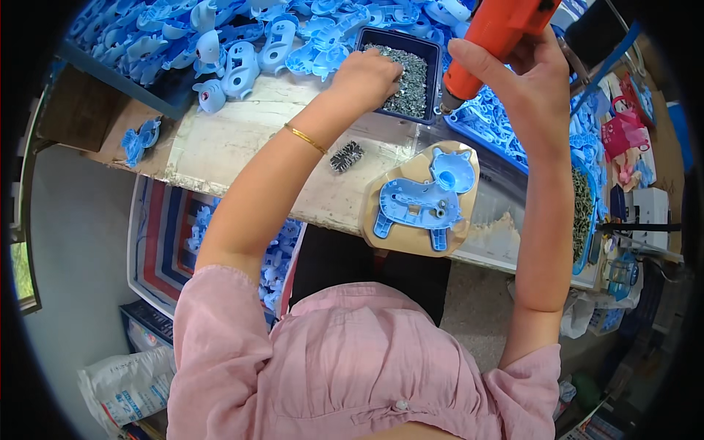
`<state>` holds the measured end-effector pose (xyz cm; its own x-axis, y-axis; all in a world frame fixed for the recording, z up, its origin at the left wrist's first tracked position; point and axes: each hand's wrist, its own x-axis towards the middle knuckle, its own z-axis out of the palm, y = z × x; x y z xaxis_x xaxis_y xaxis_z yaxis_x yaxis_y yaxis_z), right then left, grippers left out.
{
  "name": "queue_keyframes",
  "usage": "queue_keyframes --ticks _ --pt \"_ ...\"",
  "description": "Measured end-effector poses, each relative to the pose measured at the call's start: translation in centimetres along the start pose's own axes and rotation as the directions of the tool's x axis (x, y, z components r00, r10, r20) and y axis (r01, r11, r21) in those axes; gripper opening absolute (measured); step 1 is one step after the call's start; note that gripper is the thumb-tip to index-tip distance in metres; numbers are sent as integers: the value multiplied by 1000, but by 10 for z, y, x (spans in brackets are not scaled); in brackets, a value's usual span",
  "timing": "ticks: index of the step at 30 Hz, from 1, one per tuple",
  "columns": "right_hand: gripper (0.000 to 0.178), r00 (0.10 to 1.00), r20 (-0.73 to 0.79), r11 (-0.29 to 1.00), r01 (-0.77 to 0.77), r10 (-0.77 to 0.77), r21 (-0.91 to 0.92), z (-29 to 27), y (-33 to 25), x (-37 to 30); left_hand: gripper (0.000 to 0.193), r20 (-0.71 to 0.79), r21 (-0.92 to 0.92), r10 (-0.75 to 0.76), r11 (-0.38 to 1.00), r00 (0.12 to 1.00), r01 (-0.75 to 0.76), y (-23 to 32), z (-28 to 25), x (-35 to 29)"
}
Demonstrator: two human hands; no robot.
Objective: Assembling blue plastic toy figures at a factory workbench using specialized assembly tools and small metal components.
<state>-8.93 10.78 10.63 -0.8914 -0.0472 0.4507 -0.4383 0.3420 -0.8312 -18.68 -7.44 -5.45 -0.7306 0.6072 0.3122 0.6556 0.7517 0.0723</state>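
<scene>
My left hand [369,79] reaches into a dark blue tray [361,42] heaped with small metal screws [411,84]. Its fingers are bent and pressed together over the heap; what they pinch is too small to make out. My right hand [532,84] is wrapped around an orange electric screwdriver [484,44], whose tip points down just right of the tray. In front of me, a light blue animal-shaped plastic shell half [411,202] lies hollow side up on a tan holding block [463,213]. A small dark block bristling with metal bits [346,156] rests on the bench left of it.
Blue plastic parts [330,33] pile up along the back of the bench [242,147]. A blue bin of small blue pieces [488,121] stands at the right, near another bin of screws [581,213]. Below left is a striped crate [158,249] with blue parts.
</scene>
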Motion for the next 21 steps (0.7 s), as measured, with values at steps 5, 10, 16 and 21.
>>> queue_keyframes --ticks 5,10,16,21 --pt "44 986 89 988 147 -142 -50 -16 30 -2 13 -112 42 29 999 993 -24 5 -4 -5" --pt "36 990 138 964 -18 -19 265 1 15 -11 14 -110 -148 -1 989 994 -16 36 -33 -29" --pt "28 982 181 944 -117 62 310 11 11 -32 15 -103 -624 65 772 993 -115 76 -40 -69" --pt "55 934 172 811 -358 314 462 14 -20 -45 18 -65 -646 89 756 994 -110 88 -48 -83"
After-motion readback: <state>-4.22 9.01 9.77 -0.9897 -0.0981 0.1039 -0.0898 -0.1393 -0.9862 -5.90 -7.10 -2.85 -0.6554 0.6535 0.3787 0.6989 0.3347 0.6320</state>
